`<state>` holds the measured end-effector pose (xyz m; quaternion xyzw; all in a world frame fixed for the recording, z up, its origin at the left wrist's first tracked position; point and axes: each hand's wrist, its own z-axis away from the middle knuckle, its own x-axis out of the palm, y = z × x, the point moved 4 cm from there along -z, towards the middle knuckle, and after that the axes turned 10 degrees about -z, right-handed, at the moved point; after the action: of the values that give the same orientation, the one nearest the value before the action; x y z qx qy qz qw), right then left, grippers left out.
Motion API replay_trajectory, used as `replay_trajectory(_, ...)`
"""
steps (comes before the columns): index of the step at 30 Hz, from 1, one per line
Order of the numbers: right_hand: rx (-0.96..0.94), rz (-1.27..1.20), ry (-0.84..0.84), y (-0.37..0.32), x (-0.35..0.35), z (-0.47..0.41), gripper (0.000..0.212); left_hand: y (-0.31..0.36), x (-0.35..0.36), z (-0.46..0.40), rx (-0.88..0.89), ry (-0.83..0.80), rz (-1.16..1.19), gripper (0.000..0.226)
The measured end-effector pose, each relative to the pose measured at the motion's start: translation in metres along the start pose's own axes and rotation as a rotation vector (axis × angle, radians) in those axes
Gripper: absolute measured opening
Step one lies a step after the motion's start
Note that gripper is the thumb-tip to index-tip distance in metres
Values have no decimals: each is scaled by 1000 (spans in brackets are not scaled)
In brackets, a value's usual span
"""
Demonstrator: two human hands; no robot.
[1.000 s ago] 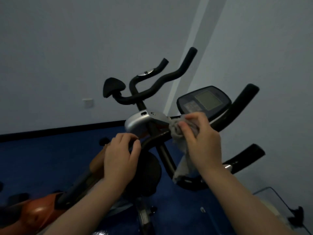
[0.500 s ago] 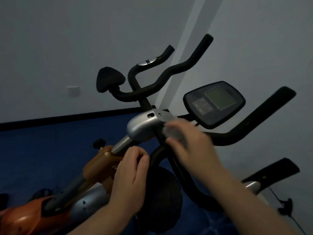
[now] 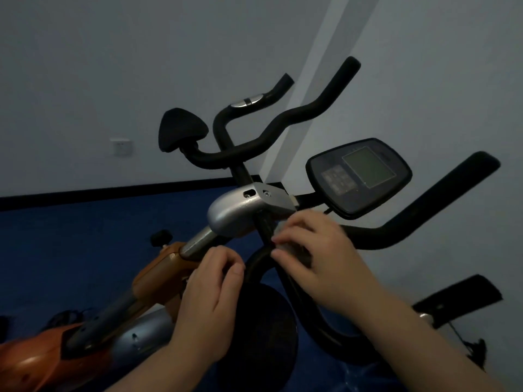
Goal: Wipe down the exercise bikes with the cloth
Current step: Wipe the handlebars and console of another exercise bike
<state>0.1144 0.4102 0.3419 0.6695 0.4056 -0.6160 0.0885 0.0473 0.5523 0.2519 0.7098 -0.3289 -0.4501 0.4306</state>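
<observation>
Cloth [image 3: 294,247] is bunched under your right hand [image 3: 319,256], fingers curled over it, pressing it on the black handlebar [image 3: 376,236] at the stem, mostly hidden. Just above that grip: silver stem housing [image 3: 240,210]; console [image 3: 358,176] up and right. Your left hand [image 3: 209,304], fingers curled, grips the bar's lower-left curve, near the orange frame [image 3: 158,275]. Second bike's handlebars [image 3: 254,142] farther behind.

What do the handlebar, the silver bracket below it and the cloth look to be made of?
The handlebar looks foam- or rubber-sleeved: matte black, no glare, soft rounded ends. The silver bracket looks like painted metal or plastic with a speckled satin sheen and visible screws; which one is unclear. The cloth, gripped by the right hand, appears to be soft grey fabric, mostly hidden.
</observation>
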Motion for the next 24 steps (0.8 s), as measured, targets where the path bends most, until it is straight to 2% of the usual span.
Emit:
replay_trajectory(3, -25, 155, 33, 18, -3, 6, 28, 1, 0, 2, -22, 21, 7, 27)
replay_trajectory(6, -36, 121, 28, 24, 7, 4, 31, 2, 1, 3, -27, 32, 18, 27)
replay_trajectory(10, -202, 26, 160, 9, 28, 3, 16, 2, 1, 4, -36, 43, 8, 29)
replay_trajectory(13, -346, -65, -22, 1, 31, -8, 17, 1, 0, 5, -34, 39, 4, 26)
replay_trajectory(16, -332, -48, -190, 10, 14, -19, 27, 0, -1, 5, -62, 40, -5, 28)
replay_trajectory(20, -296, 22, -55, 29, -12, -15, 23, -3, 0, 7, -82, 65, -25, 30)
replay_trajectory(22, -247, -5, 12, 22, -2, -13, 22, -3, 0, 7, -82, 80, -30, 30)
replay_trajectory(24, -273, 6, -1, 8, 24, -11, 19, -2, 0, 8, -75, 82, -28, 30)
